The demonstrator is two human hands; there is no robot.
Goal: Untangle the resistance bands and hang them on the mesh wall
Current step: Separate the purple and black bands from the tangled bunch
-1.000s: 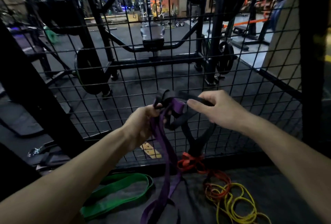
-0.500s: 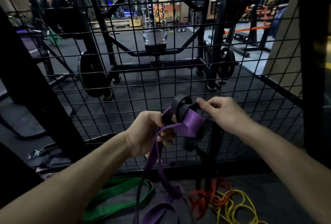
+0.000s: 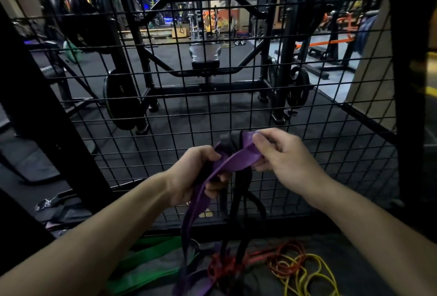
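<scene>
Currently, both hands hold the flat purple rubber resistance band (image 3: 233,165) in front of the black wire mesh wall (image 3: 236,97). Left hand (image 3: 196,175) grips it together with a black band (image 3: 238,191); right hand (image 3: 281,156) pinches its upper fold. Both bands trail down to the floor, where green (image 3: 146,269), red (image 3: 227,267) and yellow (image 3: 312,274) bands lie tangled.

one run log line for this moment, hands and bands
left hand: grips purple band | right hand: pinches purple band | black band: tangled | hung: none seen
</scene>
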